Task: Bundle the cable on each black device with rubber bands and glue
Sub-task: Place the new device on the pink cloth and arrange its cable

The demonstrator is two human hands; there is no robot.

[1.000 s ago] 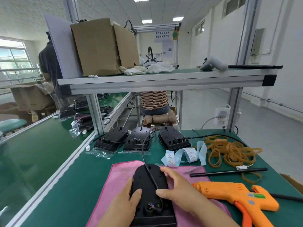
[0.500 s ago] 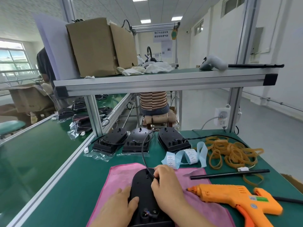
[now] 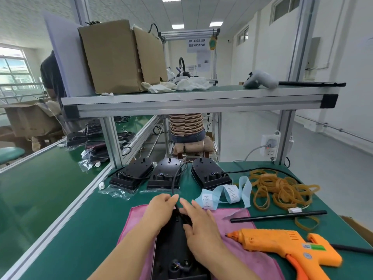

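Observation:
A black device [image 3: 172,245] lies lengthwise on a pink cloth [image 3: 248,257] at the near edge of the bench. Its thin black cable [image 3: 175,181] rises from the far end and curves back toward the rear devices. My left hand [image 3: 159,212] is at the device's far left end and pinches the cable between thumb and fingertips. My right hand [image 3: 199,227] rests on the far right end with straight fingers and its thumb on the casing. A pile of tan rubber bands [image 3: 282,190] lies at the right rear. An orange glue gun [image 3: 286,246] lies right of the cloth.
Three more black devices [image 3: 164,175] stand in a row behind the cloth, two on plastic bags. A light-blue label strip [image 3: 224,194] and a black stick [image 3: 278,216] lie to the right. An aluminium shelf [image 3: 197,103] carrying boxes hangs overhead; a conveyor runs on the left.
Both hands slid forward to the device's far end. My left hand left the device's side and took the cable; my right hand's fingers straightened out.

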